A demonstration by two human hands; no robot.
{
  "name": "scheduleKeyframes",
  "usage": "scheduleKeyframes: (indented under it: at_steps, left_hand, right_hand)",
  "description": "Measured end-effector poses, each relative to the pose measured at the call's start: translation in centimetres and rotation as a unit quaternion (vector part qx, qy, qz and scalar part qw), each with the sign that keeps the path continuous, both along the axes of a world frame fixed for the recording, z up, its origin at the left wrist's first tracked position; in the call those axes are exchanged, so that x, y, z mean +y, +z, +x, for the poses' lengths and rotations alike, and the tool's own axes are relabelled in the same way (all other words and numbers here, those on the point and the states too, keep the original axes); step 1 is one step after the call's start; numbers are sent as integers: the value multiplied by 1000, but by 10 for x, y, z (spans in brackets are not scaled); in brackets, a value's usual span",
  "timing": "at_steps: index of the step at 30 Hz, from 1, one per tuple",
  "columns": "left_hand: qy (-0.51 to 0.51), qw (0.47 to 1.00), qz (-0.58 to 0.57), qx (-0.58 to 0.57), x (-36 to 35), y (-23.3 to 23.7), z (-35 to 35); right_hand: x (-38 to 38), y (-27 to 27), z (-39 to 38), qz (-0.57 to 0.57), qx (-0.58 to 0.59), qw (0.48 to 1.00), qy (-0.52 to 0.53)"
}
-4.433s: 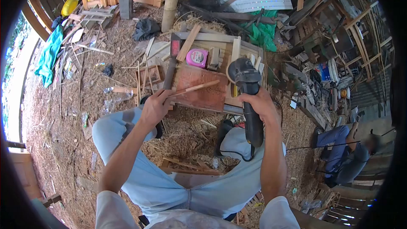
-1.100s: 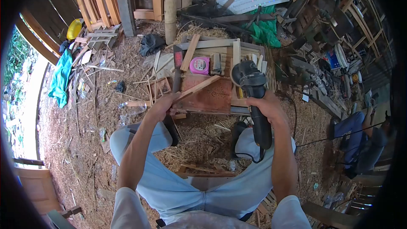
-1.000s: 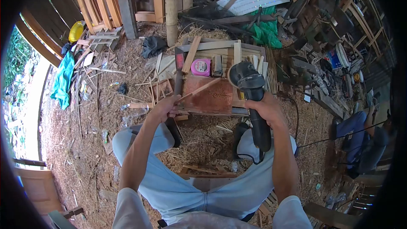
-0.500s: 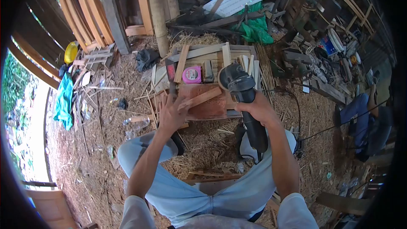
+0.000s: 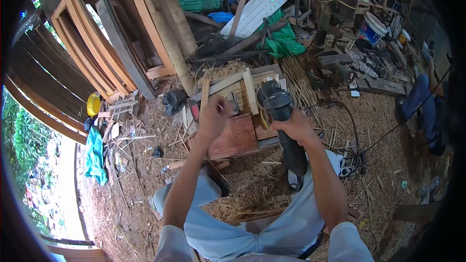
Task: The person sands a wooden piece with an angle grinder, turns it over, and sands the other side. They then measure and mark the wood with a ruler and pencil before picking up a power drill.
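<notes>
My right hand (image 5: pixel 297 127) is wrapped round the body of a black angle grinder (image 5: pixel 291 153), whose head (image 5: pixel 274 96) points away from me over the right side of a low wooden work surface. My left hand (image 5: pixel 216 117) is raised above the left part of that surface and blurred by motion, so its fingers and anything in them cannot be made out. Beneath and right of it lies a reddish wooden board (image 5: pixel 235 138). Light wood strips (image 5: pixel 250 91) lie behind the board.
Wood frames (image 5: pixel 82 43) lean at the back left. Green plastic (image 5: pixel 284 42) and a white panel (image 5: pixel 259 9) lie at the back. A black cable (image 5: pixel 357 136) runs right, where another person's leg (image 5: pixel 418 104) shows. Shavings and sticks cover the floor.
The view has turned, shifting the scene. My left hand has lifted from the board and wood piece. The pink tape measure and the piece on the board no longer show. My right hand keeps the grinder.
</notes>
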State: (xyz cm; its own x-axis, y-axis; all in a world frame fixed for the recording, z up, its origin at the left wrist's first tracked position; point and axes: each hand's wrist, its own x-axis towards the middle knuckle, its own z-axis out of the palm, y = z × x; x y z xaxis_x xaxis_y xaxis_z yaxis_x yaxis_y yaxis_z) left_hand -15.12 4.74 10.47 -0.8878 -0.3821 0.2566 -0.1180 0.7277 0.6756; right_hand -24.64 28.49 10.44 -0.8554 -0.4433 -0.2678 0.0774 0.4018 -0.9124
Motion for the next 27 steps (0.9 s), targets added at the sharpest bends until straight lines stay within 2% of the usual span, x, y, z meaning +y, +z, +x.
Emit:
scheduleKeyframes:
  at_steps: [1, 2, 4, 5, 6, 9, 11, 16, 18, 21, 25, 27]
  left_hand:
    - [19, 997, 26, 75, -1, 20, 9]
    - [21, 997, 24, 74, -6, 30, 18]
    - [42, 984, 78, 153, -18, 39, 38]
    - [51, 992, 53, 98, -23, 35, 52]
    - [56, 992, 53, 99, -23, 20, 64]
    - [58, 996, 22, 62, -25, -53, 94]
    - [20, 993, -91, 76, -20, -96, 109]
    - [77, 995, -11, 55, -5, -105, 116]
    - [45, 995, -85, 28, -4, -107, 116]
    - [33, 995, -91, 3, -5, -109, 116]
    - [46, 997, -70, -1, -7, -106, 115]
    - [41, 997, -64, -5, -7, -108, 115]
  right_hand:
    - [0, 3, 2, 3, -5, 1000, 10]
    - [0, 1, 3, 1, -6, 1000, 12]
    - [-2, -4, 3, -30, -13, 999, 30]
    - [-3, -6, 3, -31, -12, 999, 36]
    - [-4, -8, 4, -18, -5, 999, 36]
    - [-8, -9, 10, 2, 10, 999, 49]
    - [-11, -9, 14, 16, 19, 997, 67]
    - [-21, -5, 33, 50, 23, 988, 143]
    - [-26, -5, 40, 31, 48, 985, 162]
    - [-34, 0, 51, 96, 110, 963, 227]
    - [-41, 6, 62, 85, 68, 962, 251]
    - [-43, 2, 64, 122, 111, 954, 250]
